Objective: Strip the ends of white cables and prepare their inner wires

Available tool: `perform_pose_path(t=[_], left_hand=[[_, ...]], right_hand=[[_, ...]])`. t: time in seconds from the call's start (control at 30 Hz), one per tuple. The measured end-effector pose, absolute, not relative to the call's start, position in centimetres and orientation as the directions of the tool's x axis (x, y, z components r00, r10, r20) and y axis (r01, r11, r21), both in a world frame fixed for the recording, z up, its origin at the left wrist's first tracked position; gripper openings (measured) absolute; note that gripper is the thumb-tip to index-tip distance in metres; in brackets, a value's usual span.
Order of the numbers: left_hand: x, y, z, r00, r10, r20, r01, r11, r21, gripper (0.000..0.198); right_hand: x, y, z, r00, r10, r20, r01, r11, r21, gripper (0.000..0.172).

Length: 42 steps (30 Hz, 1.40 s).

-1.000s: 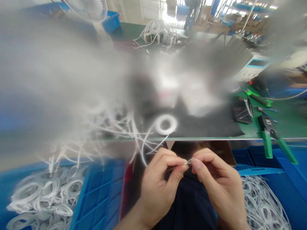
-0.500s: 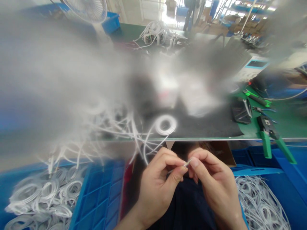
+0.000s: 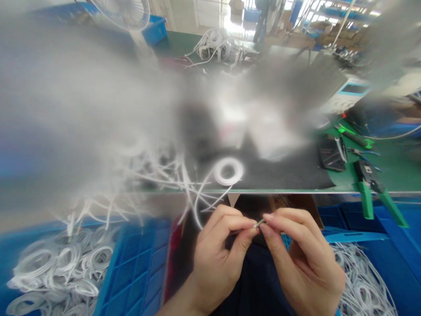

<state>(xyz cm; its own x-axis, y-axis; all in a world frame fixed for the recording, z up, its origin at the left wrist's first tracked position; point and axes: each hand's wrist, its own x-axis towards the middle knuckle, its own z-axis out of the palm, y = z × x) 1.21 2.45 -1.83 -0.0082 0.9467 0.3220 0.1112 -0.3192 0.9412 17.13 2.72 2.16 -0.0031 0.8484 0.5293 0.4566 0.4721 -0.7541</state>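
Note:
Just in front of the table edge, my left hand (image 3: 222, 250) pinches the end of a white cable between thumb and forefinger. Thin wires (image 3: 260, 223) stick out of that end, one with a reddish tint. My right hand (image 3: 301, 250) is closed on the tips of these wires with thumb and fingertips. Behind my hands, a coil of white cable (image 3: 228, 171) lies on a black mat (image 3: 279, 173), and a loose length of cable (image 3: 197, 206) runs from it down toward my left hand. Most of the held cable is hidden by my fingers.
Blue bins hold coiled white cables (image 3: 62, 267) at left and loose white cables (image 3: 365, 276) at right. A green-handled crimping tool (image 3: 371, 184), pliers (image 3: 362, 153) and a black box (image 3: 332, 153) lie on the green table (image 3: 394, 149). A blur covers much of the upper left.
My right hand has turned, its fingers now pinching the wire tips from above, and has shifted slightly right. My left hand keeps its hold nearly in place.

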Motion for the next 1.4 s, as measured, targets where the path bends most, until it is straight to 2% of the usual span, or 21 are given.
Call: perform_pose_path(t=[0.27,0.43,0.53,0.63,0.77,0.87,1.07,1.27,1.4], left_hand=[[1.4,2.6,-1.6,-0.029,0.951,0.308,0.117,-0.303,0.946,0.019],[1.2,2.5,-1.7,-0.029,0.954,0.298,0.111,-0.293,0.950,0.019],[1.1,2.4,-1.8,-0.030,0.960,0.280,0.105,-0.275,0.956,0.018],[1.2,2.4,-1.8,-0.030,0.964,0.266,0.098,-0.262,0.960,0.017],[1.3,2.6,-1.5,-0.019,0.969,0.246,0.065,-0.244,0.968,0.017],[1.3,2.7,-1.4,-0.006,0.976,0.218,0.034,-0.218,0.975,0.016],[1.3,2.9,-1.4,0.011,0.988,0.151,-0.042,-0.150,0.988,0.012],[1.2,3.4,-0.9,0.073,0.997,0.004,-0.170,0.008,0.985,0.009],[0.9,3.8,-0.8,0.137,0.989,-0.047,-0.215,0.076,0.974,0.011]], right_hand=[[17.6,2.4,1.9,-0.041,0.821,0.569,0.520,0.504,-0.690,0.041],[17.4,2.3,1.8,-0.031,0.835,0.549,0.511,0.486,-0.709,0.039],[17.2,2.3,1.9,0.019,0.855,0.518,0.450,0.455,-0.768,0.036],[17.1,2.3,2.0,0.050,0.909,0.414,0.377,0.367,-0.851,0.027],[17.4,2.7,2.3,0.028,0.984,0.174,0.270,0.161,-0.949,0.011],[17.8,3.0,2.6,-0.005,0.997,0.075,0.217,0.074,-0.973,0.011],[17.6,2.8,2.4,-0.009,0.992,0.130,0.244,0.128,-0.961,0.011],[17.1,2.6,2.0,-0.021,0.977,0.214,0.268,0.212,-0.940,0.018],[17.0,2.7,2.0,-0.025,0.966,0.256,0.330,0.250,-0.910,0.017]])
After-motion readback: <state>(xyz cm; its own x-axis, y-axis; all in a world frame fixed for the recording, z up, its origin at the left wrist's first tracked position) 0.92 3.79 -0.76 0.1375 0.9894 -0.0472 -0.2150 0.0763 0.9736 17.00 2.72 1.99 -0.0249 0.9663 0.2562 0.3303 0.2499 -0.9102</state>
